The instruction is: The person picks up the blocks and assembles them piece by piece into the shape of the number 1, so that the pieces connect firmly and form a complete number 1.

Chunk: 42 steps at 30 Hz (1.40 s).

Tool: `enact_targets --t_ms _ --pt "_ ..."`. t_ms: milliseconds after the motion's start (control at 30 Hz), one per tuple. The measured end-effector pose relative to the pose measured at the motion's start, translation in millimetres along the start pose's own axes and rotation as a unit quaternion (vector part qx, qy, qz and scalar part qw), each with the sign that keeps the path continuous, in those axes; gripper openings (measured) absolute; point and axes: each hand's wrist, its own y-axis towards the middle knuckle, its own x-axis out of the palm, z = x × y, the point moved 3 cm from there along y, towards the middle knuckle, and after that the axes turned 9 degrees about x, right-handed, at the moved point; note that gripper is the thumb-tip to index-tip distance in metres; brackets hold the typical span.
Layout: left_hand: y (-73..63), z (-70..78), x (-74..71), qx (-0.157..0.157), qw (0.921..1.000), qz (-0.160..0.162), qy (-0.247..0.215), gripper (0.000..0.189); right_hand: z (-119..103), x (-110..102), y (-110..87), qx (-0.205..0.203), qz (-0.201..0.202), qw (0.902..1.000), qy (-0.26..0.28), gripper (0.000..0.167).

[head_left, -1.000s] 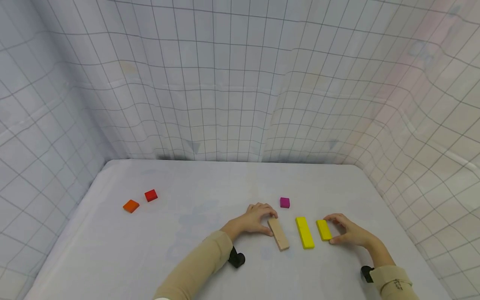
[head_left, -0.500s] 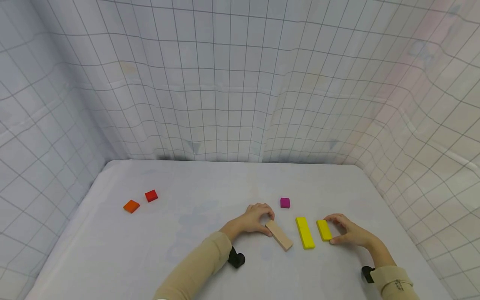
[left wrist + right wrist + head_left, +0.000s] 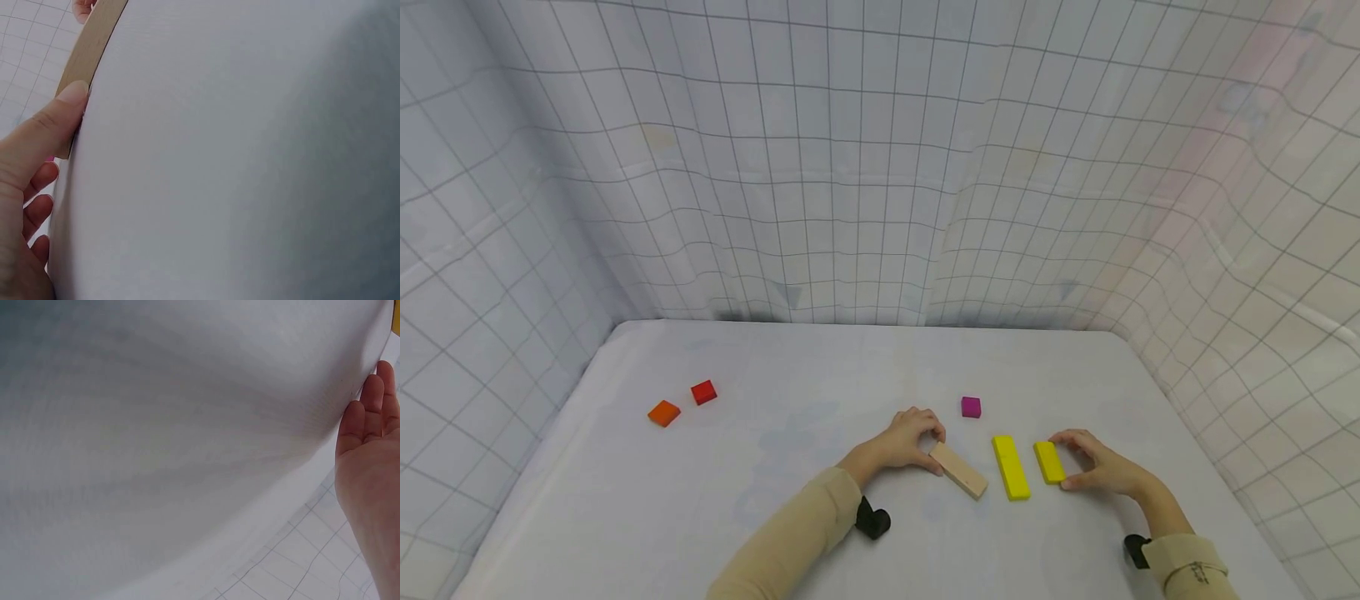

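My left hand point(image 3: 904, 442) pinches the far left end of a plain wooden block point(image 3: 958, 470) lying flat and slanted on the table. The left wrist view shows the thumb point(image 3: 74, 92) pressed on the block's face. To the right of it lies a long yellow block point(image 3: 1011, 467), touched by neither hand. My right hand point(image 3: 1102, 465) holds a short yellow block point(image 3: 1049, 462) between thumb and forefinger, at its near and far ends. Only a corner of yellow point(image 3: 396, 317) shows in the right wrist view, so that grip is mostly hidden there.
A magenta cube point(image 3: 971, 407) sits behind the long yellow block. Far to the left lie a red block point(image 3: 703, 392) and an orange block point(image 3: 664, 413). White cloth covers the table point(image 3: 820, 375), and grid-patterned curtains point(image 3: 865, 167) enclose its back and sides.
The wooden block has turned on the table: its near end swung right toward the long yellow block. My left hand shifted slightly left with the other end. The right hand stayed almost still.
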Motion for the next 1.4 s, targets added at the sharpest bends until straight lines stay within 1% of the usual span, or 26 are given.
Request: enact_targets --t_ms 133,300,433,533,700,767,833,1000,1167,1267,1400 --pt "-1.3 -0.4 -0.5 0.0 0.9998 0.015 -0.01 0.037 0 0 0.0 -0.002 -0.001 1.0 -0.001 0.065" --pt "-2.9 -3.1 -0.4 -0.004 0.9986 0.036 -0.037 0.037 0 0 -0.2 0.001 -0.003 1.0 0.001 0.065" --pt "-6.6 -2.9 -2.0 -0.005 0.9968 0.055 -0.058 0.036 -1 0 0.0 0.002 -0.003 1.0 0.004 0.065" --pt "-10.2 -2.9 -3.7 0.0 0.9955 0.071 -0.063 0.036 -1 0 0.4 0.003 -0.004 1.0 0.004 0.065" --pt "-18.0 -4.2 -6.4 -0.003 0.9913 0.098 -0.088 0.037 0 0 1.2 0.003 -0.003 1.0 0.001 0.064" --pt "-22.1 -5.8 -7.0 -0.009 0.9887 0.112 -0.1 0.037 0 0 1.1 -0.003 -0.002 1.0 -0.004 0.064" --pt "-26.3 -7.3 -7.9 -0.015 0.9863 0.127 -0.104 0.037 -1 0 0.6 0.001 0.001 1.0 -0.006 0.064" --pt "-38.2 -8.2 -12.7 -0.026 0.9813 0.165 -0.096 0.037 -4 0 -1.4 -0.006 -0.003 1.0 -0.001 0.063" --pt "-51.3 -6.8 -17.0 -0.035 0.9786 0.184 -0.085 0.037 -6 0 -1.5 -0.016 -0.005 0.9999 -0.002 0.064" --pt "-58.9 -6.7 -18.8 -0.042 0.9771 0.193 -0.08 0.036 -5 0 -1.0 -0.013 -0.002 0.9999 -0.009 0.063" --pt "-69.0 -7.0 -20.6 -0.061 0.9742 0.203 -0.077 0.036 -3 1 -0.5 -0.004 0.0 0.9999 -0.012 0.063"
